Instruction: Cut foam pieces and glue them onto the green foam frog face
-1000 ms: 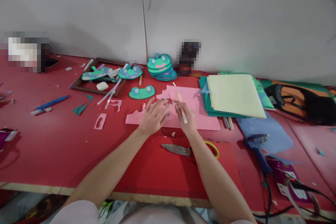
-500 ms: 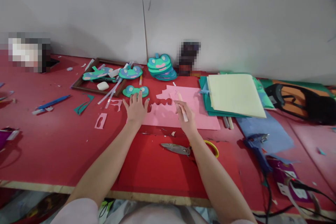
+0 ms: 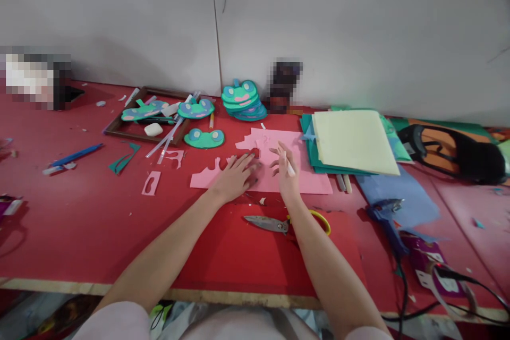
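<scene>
A pink sheet with a ragged cut edge lies flat on the red table. My left hand rests on it with the fingers spread. Over the same sheet, my right hand holds a slim, pale pen-like stick, partly hidden by the fingers. A green frog-face piece with pale eyes lies just beyond my left hand. Scissors with yellow handles lie under my right forearm, blades pointing left.
Frog-face pieces are stacked by the wall. A brown frame stands left with sticks and a white eraser-like block. Cream and green sheets, a blue glue gun and a black strap lie right.
My left hand has moved right, from the green frog-face piece onto the pink sheet. My right hand has shifted slightly right, still with the pale stick.
</scene>
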Available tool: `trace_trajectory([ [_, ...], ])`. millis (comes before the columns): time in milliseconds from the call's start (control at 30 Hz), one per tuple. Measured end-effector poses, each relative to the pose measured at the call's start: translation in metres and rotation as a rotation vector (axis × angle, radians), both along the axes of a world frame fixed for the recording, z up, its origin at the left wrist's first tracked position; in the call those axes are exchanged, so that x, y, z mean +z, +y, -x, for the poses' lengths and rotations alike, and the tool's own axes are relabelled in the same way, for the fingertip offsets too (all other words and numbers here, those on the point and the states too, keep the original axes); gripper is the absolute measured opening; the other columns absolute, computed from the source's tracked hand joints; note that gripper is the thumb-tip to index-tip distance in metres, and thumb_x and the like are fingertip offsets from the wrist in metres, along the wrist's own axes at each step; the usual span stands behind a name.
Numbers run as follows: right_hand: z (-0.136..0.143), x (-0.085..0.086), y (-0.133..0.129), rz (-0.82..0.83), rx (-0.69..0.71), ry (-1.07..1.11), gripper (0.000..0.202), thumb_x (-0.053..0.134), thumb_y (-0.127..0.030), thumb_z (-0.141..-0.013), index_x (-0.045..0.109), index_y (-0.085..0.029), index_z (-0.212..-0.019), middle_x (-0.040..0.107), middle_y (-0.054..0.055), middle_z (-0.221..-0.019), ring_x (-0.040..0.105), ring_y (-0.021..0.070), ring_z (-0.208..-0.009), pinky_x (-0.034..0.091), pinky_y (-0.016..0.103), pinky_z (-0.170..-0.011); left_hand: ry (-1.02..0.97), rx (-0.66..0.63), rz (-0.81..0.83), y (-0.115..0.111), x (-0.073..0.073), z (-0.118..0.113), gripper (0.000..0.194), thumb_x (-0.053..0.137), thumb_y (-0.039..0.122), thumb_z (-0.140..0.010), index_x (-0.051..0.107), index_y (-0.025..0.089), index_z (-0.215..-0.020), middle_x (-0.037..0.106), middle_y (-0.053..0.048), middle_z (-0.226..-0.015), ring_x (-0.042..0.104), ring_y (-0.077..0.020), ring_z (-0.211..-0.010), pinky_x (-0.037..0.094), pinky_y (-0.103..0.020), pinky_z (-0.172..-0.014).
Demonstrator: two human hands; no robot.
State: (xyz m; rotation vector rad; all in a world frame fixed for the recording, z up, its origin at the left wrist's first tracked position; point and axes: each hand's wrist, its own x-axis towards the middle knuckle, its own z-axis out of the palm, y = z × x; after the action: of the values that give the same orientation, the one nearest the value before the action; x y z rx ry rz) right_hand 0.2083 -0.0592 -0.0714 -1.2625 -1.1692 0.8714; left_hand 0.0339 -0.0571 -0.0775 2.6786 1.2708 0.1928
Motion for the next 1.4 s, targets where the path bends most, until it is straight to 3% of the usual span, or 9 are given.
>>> trace_trajectory([
  [200, -0.008, -0.008, 0.005, -0.016, -0.134, -0.051, 0.037, 0.046, -0.047, -0.089, 0.057, -0.022, -0.114, 0.063, 0.008, -0.107, 0.056, 0.0094, -0.063, 0.045, 0.02, -0.047, 0.009, -0.005, 0.04, 0.002, -0.002, 0.003, 0.049, 0.033, 0.038, -0.097, 0.038, 0.022, -0.143, 0.035, -0.008, -0.152, 0.025, -0.0239, -0.143, 0.018, -0.047, -0.117],
  [333, -0.01, -0.013, 0.005, -0.134, -0.127, -0.163, 0.025, 0.047, -0.039, -0.091, 0.058, -0.021, -0.106, 0.063, 0.007, -0.103, 0.061, 0.0142, -0.079, 0.052, 0.029, -0.069, -0.015, -0.054, 0.063, 0.005, 0.0, 0.005, 0.049, 0.037, 0.04, -0.096, 0.039, 0.023, -0.142, 0.037, -0.007, -0.151, 0.025, -0.0232, -0.143, 0.018, -0.047, -0.118],
  [467, -0.011, -0.02, 0.005, -0.138, -0.114, -0.357, 0.023, 0.04, -0.032, -0.093, 0.056, -0.021, -0.105, 0.064, 0.008, -0.102, 0.061, 0.0189, -0.096, 0.048, 0.038, -0.088, -0.051, -0.071, 0.104, 0.002, 0.004, 0.005, 0.047, 0.048, 0.036, -0.092, 0.045, 0.022, -0.137, 0.041, -0.009, -0.148, 0.03, -0.0258, -0.141, 0.022, -0.049, -0.116],
  [600, -0.012, -0.029, 0.005, -0.075, -0.059, -0.658, 0.027, 0.05, -0.027, -0.085, 0.055, -0.018, -0.11, 0.063, 0.013, -0.112, 0.056, 0.0262, -0.11, 0.042, 0.047, -0.096, -0.074, -0.069, 0.135, -0.004, 0.016, 0.002, 0.043, 0.051, 0.033, -0.091, 0.05, 0.019, -0.131, 0.045, -0.012, -0.144, 0.034, -0.0288, -0.138, 0.028, -0.052, -0.113],
  [733, -0.011, -0.03, 0.0, -0.007, -0.045, -0.782, 0.03, 0.049, -0.026, -0.085, 0.055, -0.017, -0.114, 0.062, 0.015, -0.119, 0.051, 0.0287, -0.119, 0.036, 0.052, -0.101, -0.049, -0.057, 0.156, -0.011, 0.025, -0.003, 0.041, 0.053, 0.03, -0.09, 0.052, 0.017, -0.129, 0.045, -0.015, -0.142, 0.037, -0.0307, -0.135, 0.031, -0.053, -0.11],
  [867, -0.014, -0.026, -0.006, 0.018, 0.001, -0.868, 0.03, 0.046, -0.024, -0.088, 0.055, -0.018, -0.116, 0.063, 0.015, -0.119, 0.049, 0.0293, -0.124, 0.035, 0.052, -0.102, -0.062, -0.099, 0.111, -0.015, 0.015, -0.007, 0.041, 0.052, 0.033, -0.089, 0.053, 0.016, -0.127, 0.035, -0.017, -0.15, 0.028, -0.0293, -0.141, 0.025, -0.051, -0.114],
  [1033, -0.025, -0.027, -0.009, 0.014, 0.028, -0.958, 0.031, 0.049, -0.021, -0.088, 0.056, -0.016, -0.117, 0.061, 0.019, -0.121, 0.047, 0.0325, -0.127, 0.035, 0.054, -0.101, -0.016, -0.159, 0.074, -0.019, 0.0, -0.01, 0.05, 0.035, 0.037, -0.096, 0.038, 0.017, -0.141, 0.026, -0.014, -0.155, 0.021, -0.025, -0.144, 0.014, -0.051, -0.118],
  [1200, -0.037, -0.007, -0.024, -0.095, 0.145, -0.814, 0.021, 0.048, -0.027, -0.09, 0.055, -0.016, -0.108, 0.063, 0.018, -0.114, 0.057, 0.0295, -0.114, 0.046, 0.046, -0.093, -0.028, -0.178, 0.077, -0.017, 0.0, -0.008, 0.051, 0.035, 0.039, -0.096, 0.035, 0.022, -0.144, 0.027, -0.011, -0.155, 0.02, -0.0235, -0.145, 0.013, -0.051, -0.117],
  [1400, -0.05, 0.024, -0.085, -0.14, 0.36, -0.791, 0.014, 0.046, -0.023, -0.092, 0.057, -0.023, -0.101, 0.065, 0.012, -0.108, 0.062, 0.0238, -0.104, 0.051, 0.037, -0.086, -0.074, -0.189, 0.114, -0.013, 0.0, -0.006, 0.05, 0.038, 0.044, -0.095, 0.04, 0.024, -0.14, 0.027, -0.009, -0.155, 0.021, -0.0227, -0.145, 0.014, -0.049, -0.117],
])
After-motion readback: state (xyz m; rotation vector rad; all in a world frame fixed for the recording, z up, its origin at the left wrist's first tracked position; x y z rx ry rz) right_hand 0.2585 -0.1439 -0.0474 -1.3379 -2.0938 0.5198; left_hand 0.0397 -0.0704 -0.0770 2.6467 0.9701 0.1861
